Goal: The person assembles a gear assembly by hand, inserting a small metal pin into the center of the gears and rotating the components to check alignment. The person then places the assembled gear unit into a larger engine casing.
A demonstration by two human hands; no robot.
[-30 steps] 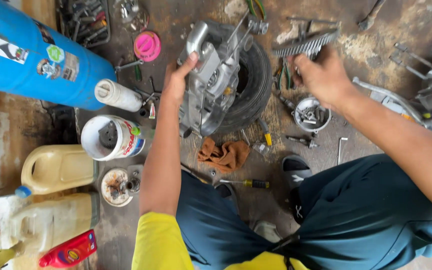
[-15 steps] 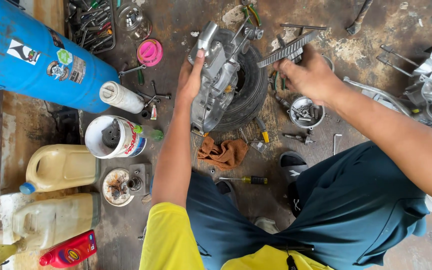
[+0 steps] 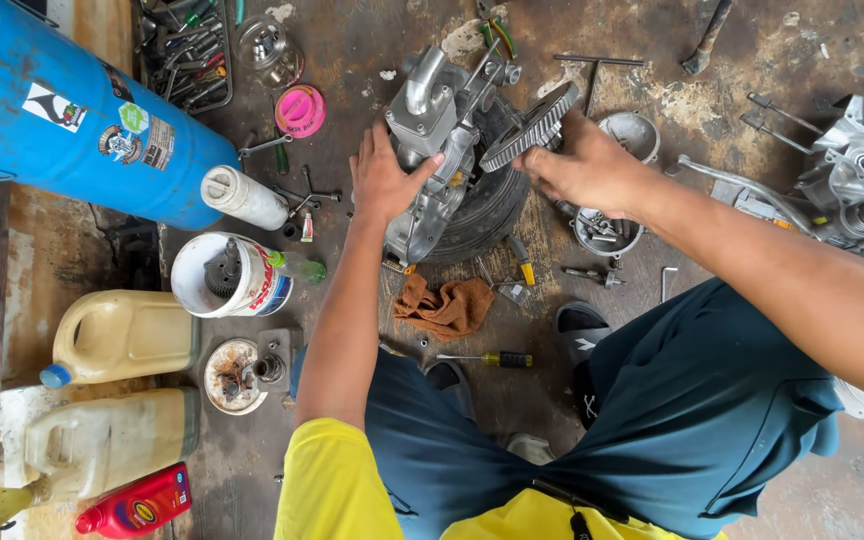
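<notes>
my left hand (image 3: 384, 182) steadies the engine case (image 3: 430, 150); my right hand (image 3: 582, 165) grips the toothed gear (image 3: 530, 126), not yet seated.

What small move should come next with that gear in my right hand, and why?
Probably lower the toothed gear onto the engine case, teeth clear of the studs. The right hand holds it tilted beside the case's upper end, not seated, while the left hand braces the case, which rests on the tyre.

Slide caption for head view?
Left hand steadies grey metal engine casing on black tyre; right hand holds toothed gear.
</notes>
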